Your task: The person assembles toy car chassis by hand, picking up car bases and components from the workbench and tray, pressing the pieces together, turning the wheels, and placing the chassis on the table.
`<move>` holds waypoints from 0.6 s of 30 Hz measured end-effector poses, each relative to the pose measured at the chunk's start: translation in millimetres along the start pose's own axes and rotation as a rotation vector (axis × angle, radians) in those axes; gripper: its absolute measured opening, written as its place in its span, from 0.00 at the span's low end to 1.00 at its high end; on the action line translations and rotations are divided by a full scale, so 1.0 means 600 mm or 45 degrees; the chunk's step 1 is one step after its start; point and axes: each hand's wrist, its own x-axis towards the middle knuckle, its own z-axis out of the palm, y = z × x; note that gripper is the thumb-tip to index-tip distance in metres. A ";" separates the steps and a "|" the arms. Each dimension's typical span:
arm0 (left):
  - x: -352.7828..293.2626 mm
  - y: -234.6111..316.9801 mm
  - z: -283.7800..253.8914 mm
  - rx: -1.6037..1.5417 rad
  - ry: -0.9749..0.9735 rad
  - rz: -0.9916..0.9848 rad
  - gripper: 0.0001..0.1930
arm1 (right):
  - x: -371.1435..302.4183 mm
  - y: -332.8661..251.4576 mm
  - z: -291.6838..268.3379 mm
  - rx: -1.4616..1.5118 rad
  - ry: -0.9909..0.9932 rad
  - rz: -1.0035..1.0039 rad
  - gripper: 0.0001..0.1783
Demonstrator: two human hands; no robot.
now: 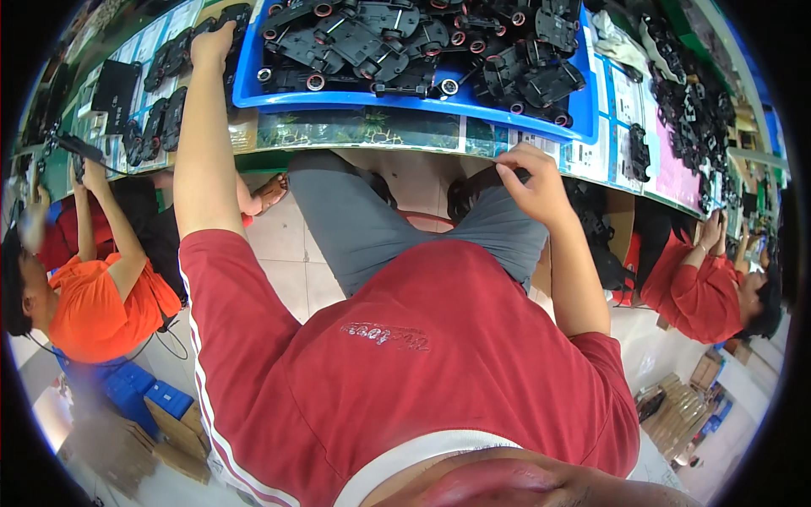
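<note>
My left arm reaches forward to the far left of the bench. There my left hand is closed at the end of a black toy car chassis, just beside the tray; its fingertips are partly hidden. More black chassis lie in rows to the left of that hand. My right hand is loosely curled at the bench's near edge, thumb apart from the fingers, holding nothing. Ahead of me a blue tray is heaped with black chassis with small wheels, some ringed in red.
A black box-shaped thing stands at the bench's left. To the right lie a white cloth, a single black part and a pile of black parts by a pink sheet. Co-workers in orange and red sit either side.
</note>
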 end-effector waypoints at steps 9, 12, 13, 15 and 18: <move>-0.158 0.061 -0.045 0.286 0.372 0.453 0.33 | 0.126 -0.079 -0.086 -0.243 0.430 -0.304 0.04; -0.270 0.076 -0.081 -0.118 0.427 0.481 0.22 | 0.200 -0.056 -0.070 -0.224 0.395 -0.165 0.10; -0.315 0.078 -0.074 -0.223 0.420 0.496 0.18 | 0.228 -0.073 -0.065 -0.175 0.471 -0.004 0.13; -0.412 0.068 -0.076 -0.407 0.432 0.502 0.12 | 0.294 -0.096 -0.048 -0.094 0.533 0.141 0.17; -0.561 0.030 -0.046 -0.472 0.444 0.470 0.07 | 0.368 -0.078 -0.025 -0.003 0.621 0.259 0.17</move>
